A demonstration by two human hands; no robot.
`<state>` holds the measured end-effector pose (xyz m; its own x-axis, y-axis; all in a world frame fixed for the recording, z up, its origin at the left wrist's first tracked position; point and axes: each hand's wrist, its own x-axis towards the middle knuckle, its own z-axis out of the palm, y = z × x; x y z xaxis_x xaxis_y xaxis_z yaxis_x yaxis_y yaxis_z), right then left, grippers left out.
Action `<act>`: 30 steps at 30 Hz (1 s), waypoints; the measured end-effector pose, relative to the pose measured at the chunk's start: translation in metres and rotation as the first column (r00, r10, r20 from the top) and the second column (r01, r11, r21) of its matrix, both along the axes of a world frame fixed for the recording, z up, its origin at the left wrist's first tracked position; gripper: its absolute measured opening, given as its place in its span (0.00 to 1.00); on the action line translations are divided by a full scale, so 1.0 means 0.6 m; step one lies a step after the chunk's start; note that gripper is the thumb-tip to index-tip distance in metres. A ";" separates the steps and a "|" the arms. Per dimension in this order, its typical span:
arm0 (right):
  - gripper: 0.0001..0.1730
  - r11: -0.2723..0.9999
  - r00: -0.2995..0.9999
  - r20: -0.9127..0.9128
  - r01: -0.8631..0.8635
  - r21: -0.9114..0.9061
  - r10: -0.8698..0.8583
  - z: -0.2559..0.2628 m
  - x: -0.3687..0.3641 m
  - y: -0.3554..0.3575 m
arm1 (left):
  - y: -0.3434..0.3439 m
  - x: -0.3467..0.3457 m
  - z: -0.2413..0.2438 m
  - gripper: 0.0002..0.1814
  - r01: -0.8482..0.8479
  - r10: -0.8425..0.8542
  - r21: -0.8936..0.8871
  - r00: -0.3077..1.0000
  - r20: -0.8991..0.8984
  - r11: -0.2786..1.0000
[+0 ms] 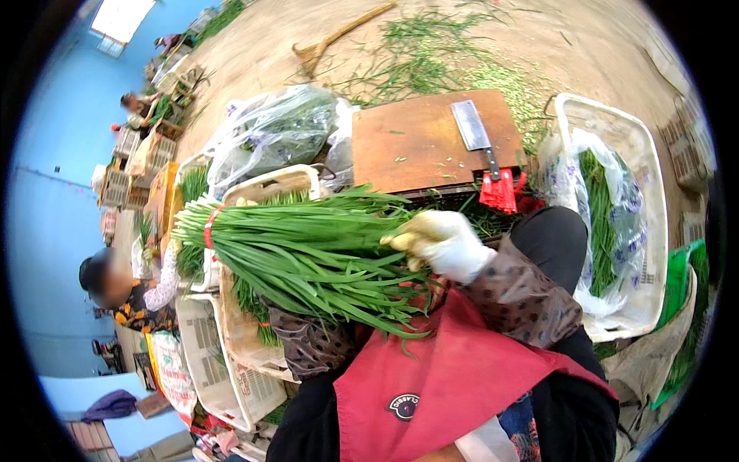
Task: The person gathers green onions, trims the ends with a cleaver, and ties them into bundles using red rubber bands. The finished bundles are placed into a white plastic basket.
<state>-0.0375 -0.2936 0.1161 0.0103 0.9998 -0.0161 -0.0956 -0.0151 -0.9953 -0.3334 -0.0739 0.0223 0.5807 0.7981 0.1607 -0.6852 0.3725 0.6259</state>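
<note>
A large bundle of green garlic chives [306, 231] lies across in front of me, its pale cut ends to the left. A red band [210, 227] is wrapped around it near those ends. My left hand [247, 202] is mostly hidden under the bundle and supports it; only gloved fingertips show past its far side. My right hand [441, 242], in a white glove with yellowish fingers, is at the leaf tips on the right. It is blurred, with fingers curled against the leaves; whether they grip any is unclear.
Beyond the bundle, a cleaver [471, 127] lies on a wooden board [404, 144], with red strips [499, 193] at its near edge. Plastic-lined white crate [652, 231] with chives stands right. More crates [202, 341] and a seated person [144, 300] are left. A broom [329, 43] lies on the floor.
</note>
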 end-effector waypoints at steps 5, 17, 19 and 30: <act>0.13 0.995 0.943 -0.322 0.099 0.013 -0.090 0.040 0.029 -0.020 | -0.010 -0.029 0.023 0.44 -0.033 0.033 0.031 0.999 -0.001 0.999; 0.19 0.862 0.608 0.639 -0.470 -0.189 0.471 -0.010 -0.010 -0.018 | -0.045 -0.015 0.058 0.45 -0.058 0.055 0.079 0.998 0.043 0.995; 0.16 0.933 0.934 0.194 -0.245 -0.263 0.300 -0.018 0.027 -0.020 | -0.059 -0.012 0.065 0.45 -0.068 0.064 0.081 0.997 0.048 0.994; 0.64 0.948 0.968 0.143 -0.234 0.218 0.206 -0.011 -0.048 0.046 | -0.124 0.169 0.160 0.42 -0.254 0.252 0.179 0.967 0.035 0.951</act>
